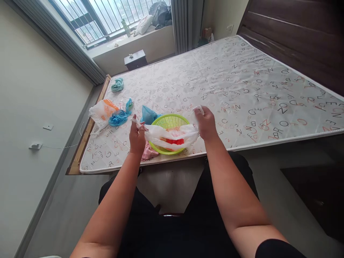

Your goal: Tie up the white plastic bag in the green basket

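Both hands hold one white plastic bag with red print (172, 136), stretched between them above a lime green basket (169, 121). My left hand (137, 135) pinches the bag's left end. My right hand (205, 123) grips its right end, slightly higher. The basket rests near the front edge of a bare mattress (242, 82) printed with letters. A pink cloth (149, 152) lies just under my left hand, beside the basket.
Behind the basket lies a blue bag (148, 114). Further left sit a crumpled blue bag (119, 116), a white and orange bag (102, 111) and a teal bundle (117, 85). A dark nightstand (135, 59) stands by the window. A dark headboard (295, 36) rises at right.
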`<state>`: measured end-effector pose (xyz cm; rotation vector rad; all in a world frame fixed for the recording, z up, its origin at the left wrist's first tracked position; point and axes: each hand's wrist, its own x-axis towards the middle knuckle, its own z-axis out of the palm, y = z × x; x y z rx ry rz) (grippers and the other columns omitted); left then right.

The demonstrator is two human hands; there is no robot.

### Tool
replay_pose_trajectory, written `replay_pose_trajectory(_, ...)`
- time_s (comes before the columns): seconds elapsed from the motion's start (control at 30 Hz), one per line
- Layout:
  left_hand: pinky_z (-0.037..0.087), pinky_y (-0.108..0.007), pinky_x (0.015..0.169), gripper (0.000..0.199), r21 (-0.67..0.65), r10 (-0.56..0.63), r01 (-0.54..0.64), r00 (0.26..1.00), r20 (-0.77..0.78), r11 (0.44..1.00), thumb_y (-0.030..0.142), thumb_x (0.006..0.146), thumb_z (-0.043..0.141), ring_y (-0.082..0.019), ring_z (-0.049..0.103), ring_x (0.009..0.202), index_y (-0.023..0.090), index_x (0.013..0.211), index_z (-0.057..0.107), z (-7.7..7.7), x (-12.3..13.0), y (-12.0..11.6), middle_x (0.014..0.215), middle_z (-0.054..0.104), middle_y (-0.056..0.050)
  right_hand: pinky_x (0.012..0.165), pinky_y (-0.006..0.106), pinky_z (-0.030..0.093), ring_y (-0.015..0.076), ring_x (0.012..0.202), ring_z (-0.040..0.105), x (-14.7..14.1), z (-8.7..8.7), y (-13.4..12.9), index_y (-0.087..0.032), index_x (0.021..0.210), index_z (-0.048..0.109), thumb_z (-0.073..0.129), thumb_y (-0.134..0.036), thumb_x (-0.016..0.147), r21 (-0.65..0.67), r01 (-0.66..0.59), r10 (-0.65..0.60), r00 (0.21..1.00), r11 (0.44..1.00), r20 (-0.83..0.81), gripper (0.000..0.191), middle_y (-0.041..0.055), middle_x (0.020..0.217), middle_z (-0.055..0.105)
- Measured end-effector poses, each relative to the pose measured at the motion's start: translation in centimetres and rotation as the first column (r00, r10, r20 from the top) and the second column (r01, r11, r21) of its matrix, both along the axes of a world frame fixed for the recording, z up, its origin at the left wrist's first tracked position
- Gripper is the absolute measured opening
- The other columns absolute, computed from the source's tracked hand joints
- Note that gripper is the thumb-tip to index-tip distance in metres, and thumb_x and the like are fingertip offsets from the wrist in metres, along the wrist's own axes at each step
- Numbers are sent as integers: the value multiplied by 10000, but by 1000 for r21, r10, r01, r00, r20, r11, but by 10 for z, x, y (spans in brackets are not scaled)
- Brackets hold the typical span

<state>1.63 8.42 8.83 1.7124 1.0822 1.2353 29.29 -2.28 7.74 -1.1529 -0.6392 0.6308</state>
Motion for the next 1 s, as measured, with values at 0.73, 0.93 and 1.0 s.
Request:
replay_pose_trajectory(0.73, 544, -258, 625, 439, -359, -485, 473, 872, 62, 805, 369, 854, 714, -149, 697, 624, 220, 1146, 424, -8, 56, -54, 699, 700, 36, 628, 259, 458, 111, 672, 469, -59, -7, 20, -231, 854, 549, 832, -432, 710, 37, -251, 254, 956, 967, -147, 376, -46, 767, 529)
replay_pose_trajectory(0.93, 558, -264, 705, 241, -446, -675, 604, 738, 0, 661, 303, 833, 700, -154, 714, 761, 182, 1034, 647, 9, 56, -53, 795, 735, -28, 557, 238, 401, 103, 655, 413, -53, -20, 28, -240, 859, 480, 808, -475, 694, -79, -46, 26, 970, 996, -241, 436, -51, 774, 467)
replay_pose_trajectory(1.0, 542, -253, 694, 175, -515, -716, 577, 690, -109, 634, 246, 817, 665, -148, 693, 750, 164, 957, 730, 11, 57, -50, 793, 729, -40, 607, 248, 427, 107, 673, 433, -51, -21, 27, -238, 876, 490, 784, -470, 732, -85, -48, 32, 983, 995, -180, 401, -48, 785, 481)
